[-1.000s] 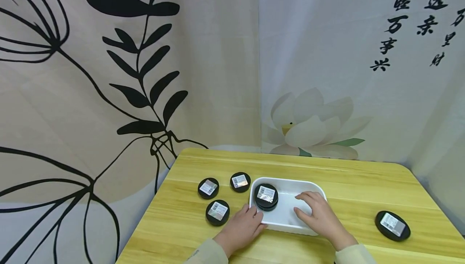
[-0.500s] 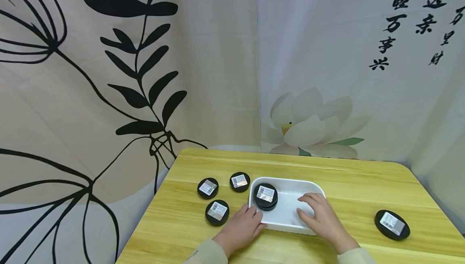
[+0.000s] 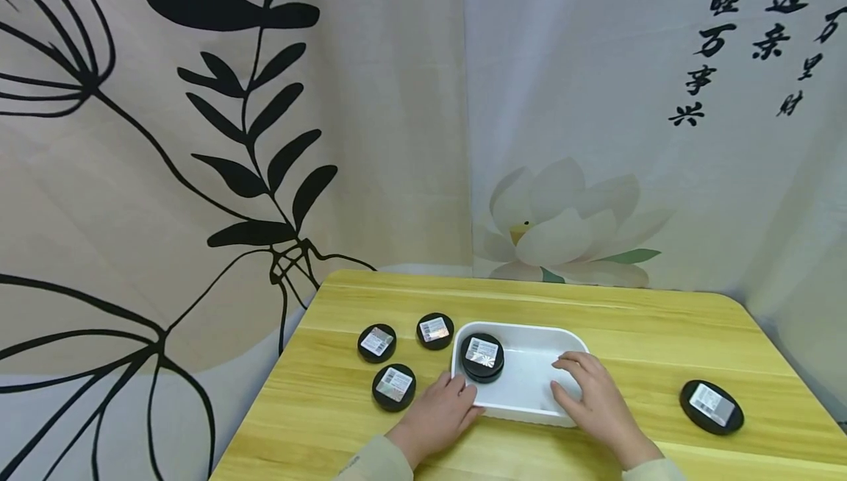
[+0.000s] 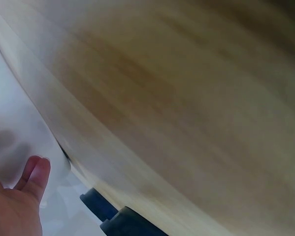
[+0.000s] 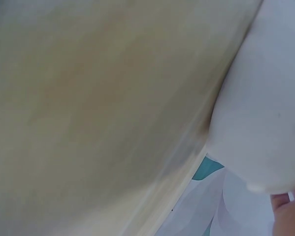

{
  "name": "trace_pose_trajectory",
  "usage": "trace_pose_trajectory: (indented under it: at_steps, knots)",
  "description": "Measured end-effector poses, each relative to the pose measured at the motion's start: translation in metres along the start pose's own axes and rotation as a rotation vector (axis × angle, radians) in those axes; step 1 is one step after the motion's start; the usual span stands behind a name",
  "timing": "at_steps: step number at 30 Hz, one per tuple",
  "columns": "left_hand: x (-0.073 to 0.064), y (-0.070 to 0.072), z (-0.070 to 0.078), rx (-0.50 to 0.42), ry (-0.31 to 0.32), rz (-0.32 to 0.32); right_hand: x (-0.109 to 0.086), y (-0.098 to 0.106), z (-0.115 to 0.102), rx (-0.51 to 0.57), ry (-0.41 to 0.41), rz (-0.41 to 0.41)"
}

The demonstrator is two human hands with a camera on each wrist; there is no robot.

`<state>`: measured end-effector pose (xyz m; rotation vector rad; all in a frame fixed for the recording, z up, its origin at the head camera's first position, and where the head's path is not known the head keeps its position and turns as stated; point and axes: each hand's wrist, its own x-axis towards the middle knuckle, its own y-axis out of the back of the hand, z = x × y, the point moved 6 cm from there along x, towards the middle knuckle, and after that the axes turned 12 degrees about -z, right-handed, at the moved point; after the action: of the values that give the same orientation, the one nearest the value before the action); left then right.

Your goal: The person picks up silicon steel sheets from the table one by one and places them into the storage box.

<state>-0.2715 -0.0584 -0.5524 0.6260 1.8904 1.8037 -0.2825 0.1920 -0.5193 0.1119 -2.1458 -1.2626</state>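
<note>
A white rectangular tray [image 3: 529,413] stands on the wooden table. Stacked inside its left end are black round discs [image 3: 482,357], the top one bearing a white label. My left hand [image 3: 440,413] rests at the tray's left front corner, fingers fairly straight against the rim; the left wrist view shows its fingers [image 4: 36,177] beside the white wall. Over the right end is my right hand [image 3: 598,401], fingers spread and slightly bent with nothing visible between them. In the right wrist view only a bit of its fingers [image 5: 281,200] shows by the tray's edge.
Left of the tray lie three labelled black discs: one at the back [image 3: 434,331], one farther left [image 3: 377,343] and one nearer [image 3: 393,387]. Another disc [image 3: 712,407] lies far right on the table [image 3: 648,348]. A printed curtain [image 3: 397,135] hangs behind.
My right hand has drawn back rightward from the tray's interior toward its right rim. The left hand and the discs keep their places; the whole head view shifts slightly.
</note>
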Motion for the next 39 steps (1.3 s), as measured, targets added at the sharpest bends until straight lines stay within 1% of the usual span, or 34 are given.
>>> trace_pose_trajectory:
  at_steps: [4, 14, 21, 25, 32, 39]
  knots:
    - [0.000, -0.001, 0.000, 0.008, -0.004, -0.001, -0.002, 0.003, 0.001, -0.002, -0.008, 0.007]
    - [0.001, -0.001, 0.000, 0.009, -0.004, -0.006, -0.008, 0.012, 0.005, -0.002, -0.061, 0.010]
    - [0.001, 0.000, 0.000, -0.001, -0.003, -0.012, -0.014, 0.019, 0.010, -0.019, -0.059, 0.030]
    - [0.000, 0.000, 0.000, 0.000, -0.003, -0.003, -0.018, 0.021, 0.016, -0.024, -0.067, 0.023]
    - [0.000, -0.001, 0.001, 0.008, -0.009, 0.006, -0.026, 0.025, 0.025, -0.027, -0.115, -0.008]
    - [0.002, -0.002, -0.001, 0.002, 0.001, -0.001, -0.033, 0.032, 0.032, -0.022, -0.131, 0.000]
